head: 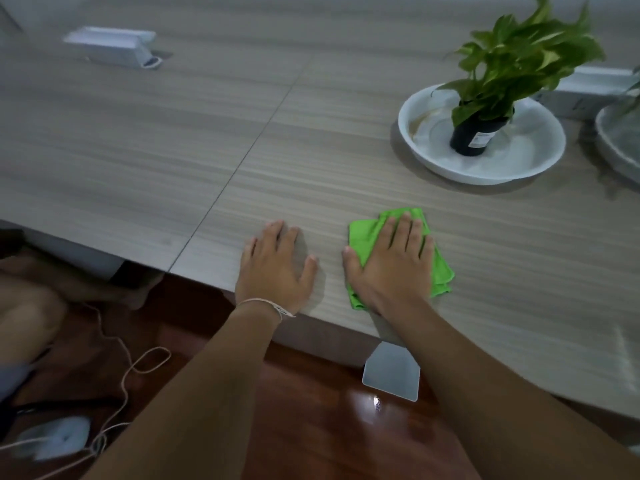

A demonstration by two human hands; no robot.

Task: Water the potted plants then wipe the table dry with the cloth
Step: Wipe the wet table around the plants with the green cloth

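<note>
A folded green cloth (pixel 363 233) lies on the wood-grain table (pixel 311 150) near its front edge. My right hand (pixel 391 261) presses flat on the cloth with straight fingers. My left hand (pixel 277 268) rests flat on the bare tabletop just left of it, fingers spread. A leafy plant in a black pot (pixel 474 133) stands in a white dish (pixel 433 157) at the back right.
A second dish (pixel 620 147) shows at the right edge, with a white box (pixel 588 90) behind it. A white box (pixel 110 45) sits at the far left. Below the table edge are a table foot (pixel 391 372), cables (pixel 131 358) and a wooden floor.
</note>
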